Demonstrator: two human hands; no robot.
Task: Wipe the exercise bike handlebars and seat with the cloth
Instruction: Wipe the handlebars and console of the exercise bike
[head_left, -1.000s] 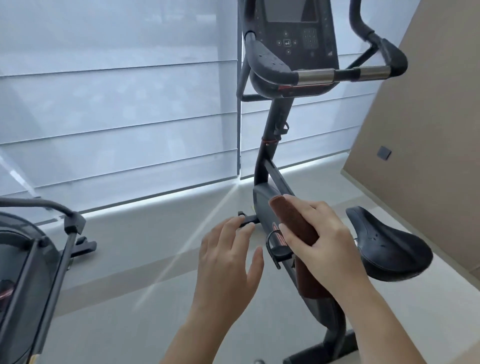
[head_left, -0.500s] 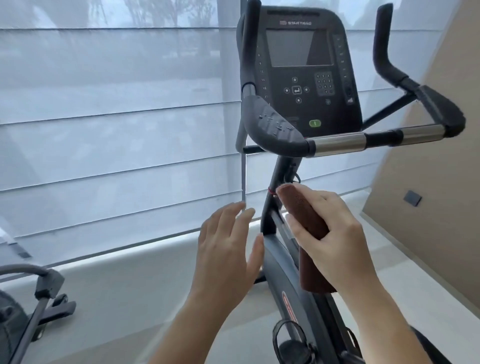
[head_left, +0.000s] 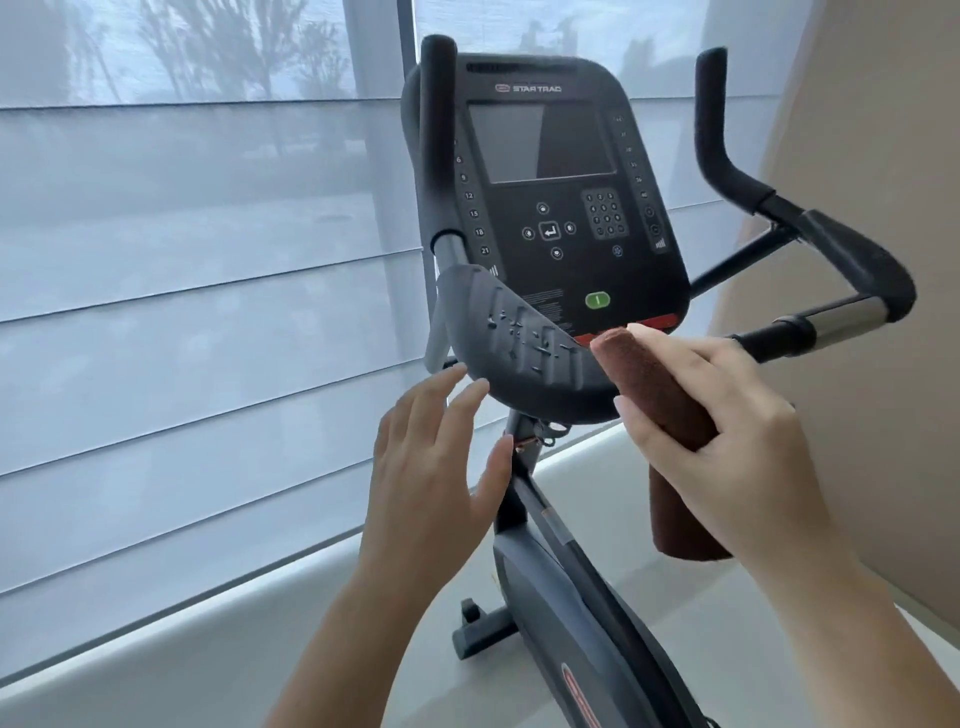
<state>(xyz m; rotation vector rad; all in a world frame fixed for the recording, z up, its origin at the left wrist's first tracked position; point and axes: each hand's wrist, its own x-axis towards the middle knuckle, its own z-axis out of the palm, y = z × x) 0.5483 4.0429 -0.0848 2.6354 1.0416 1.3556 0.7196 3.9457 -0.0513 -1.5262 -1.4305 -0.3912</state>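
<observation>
The black exercise bike stands before me, its console (head_left: 550, 197) facing me. The handlebars' padded left armrest (head_left: 524, 358) curves in front of the console; the right grip (head_left: 852, 270) and its chrome bar (head_left: 847, 322) reach to the right. My right hand (head_left: 727, 447) is shut on a rolled brown cloth (head_left: 649, 379), whose top end sits at the armrest's right edge, just under the console. My left hand (head_left: 441, 457) hovers open, fingertips just below the armrest's lower left rim. The seat is out of view.
The bike's frame (head_left: 561, 587) runs down to a front foot (head_left: 483, 629) on the pale floor. Sheer window blinds (head_left: 197, 312) fill the left and back. A beige wall (head_left: 883, 156) stands close on the right behind the right grip.
My view has tilted up from the seat and frame to the console and handlebars. Both hands rose; the cloth now reaches the left armrest.
</observation>
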